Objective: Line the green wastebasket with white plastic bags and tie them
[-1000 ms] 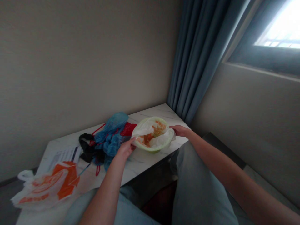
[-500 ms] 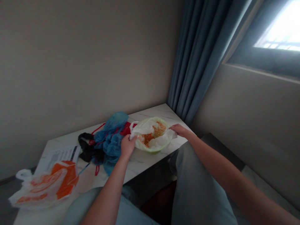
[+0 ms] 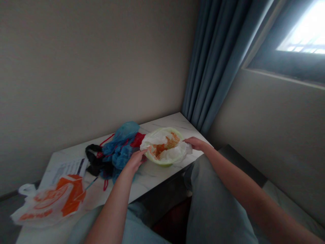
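Observation:
A light green bowl-like container (image 3: 166,165) stands on the marble-patterned table, lined with a white plastic bag (image 3: 175,154) that bears orange print. My left hand (image 3: 136,160) is at the bag's left edge, its fingers closed on the plastic by the container's rim. On the opposite side, my right hand (image 3: 195,143) pinches the bag's right edge, which sticks out past the rim. Just left of the container lies a heap of crumpled blue plastic bags (image 3: 122,152) with red ties, partly behind my left hand. A piece of red plastic (image 3: 137,139) touches the heap.
A black bag (image 3: 98,162) lies at the heap's left. Nearer me are a white bag with orange print (image 3: 54,201) and a printed sheet (image 3: 67,169). The table (image 3: 175,120) meets the wall and a blue curtain (image 3: 215,61). My knees are under its front edge.
My left hand has shifted slightly left and down along the bag's edge. The white handle loop that stood up at the left has gone down. My right hand has hardly moved.

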Available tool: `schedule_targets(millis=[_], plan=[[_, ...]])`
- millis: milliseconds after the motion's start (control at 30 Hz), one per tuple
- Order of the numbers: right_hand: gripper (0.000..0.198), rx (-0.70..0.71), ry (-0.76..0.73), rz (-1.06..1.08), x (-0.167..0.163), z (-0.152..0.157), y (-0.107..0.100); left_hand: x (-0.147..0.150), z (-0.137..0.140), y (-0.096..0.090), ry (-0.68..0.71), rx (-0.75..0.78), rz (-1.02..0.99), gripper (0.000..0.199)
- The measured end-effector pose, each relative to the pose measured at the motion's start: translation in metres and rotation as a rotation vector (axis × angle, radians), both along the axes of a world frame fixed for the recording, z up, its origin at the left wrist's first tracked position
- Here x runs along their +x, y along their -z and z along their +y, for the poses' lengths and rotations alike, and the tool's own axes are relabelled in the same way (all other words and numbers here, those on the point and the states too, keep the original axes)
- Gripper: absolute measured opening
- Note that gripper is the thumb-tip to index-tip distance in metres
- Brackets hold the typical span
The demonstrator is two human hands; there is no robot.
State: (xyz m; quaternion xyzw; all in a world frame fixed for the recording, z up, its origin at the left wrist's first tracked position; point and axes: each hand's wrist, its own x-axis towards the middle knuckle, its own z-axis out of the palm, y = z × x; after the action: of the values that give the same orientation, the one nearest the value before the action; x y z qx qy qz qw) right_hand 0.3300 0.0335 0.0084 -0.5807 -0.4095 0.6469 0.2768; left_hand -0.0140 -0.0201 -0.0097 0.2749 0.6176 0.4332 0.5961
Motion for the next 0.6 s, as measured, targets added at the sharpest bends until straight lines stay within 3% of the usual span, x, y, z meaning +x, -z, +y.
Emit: schedule_targets(millis=[133,300,467,600], plan=[[0.008,-0.021,-0.011,0.007,0.001,0.0,0.001,-0.016,-0.004,-0.006,0.134,-0.102,-0.057,0.025],[0.009,-0.029,-0.035,0.032,0.003,0.003,0.006,-0.02,-0.006,-0.01,0.277,-0.114,-0.076,0.027],[0.008,-0.037,-0.089,0.042,0.004,0.004,0.009,-0.02,-0.003,-0.004,0.277,-0.079,0.005,0.03],[0.009,-0.109,-0.331,0.007,0.007,0.0,0.009,-0.024,0.0,0.0,0.22,0.016,0.085,0.037]])
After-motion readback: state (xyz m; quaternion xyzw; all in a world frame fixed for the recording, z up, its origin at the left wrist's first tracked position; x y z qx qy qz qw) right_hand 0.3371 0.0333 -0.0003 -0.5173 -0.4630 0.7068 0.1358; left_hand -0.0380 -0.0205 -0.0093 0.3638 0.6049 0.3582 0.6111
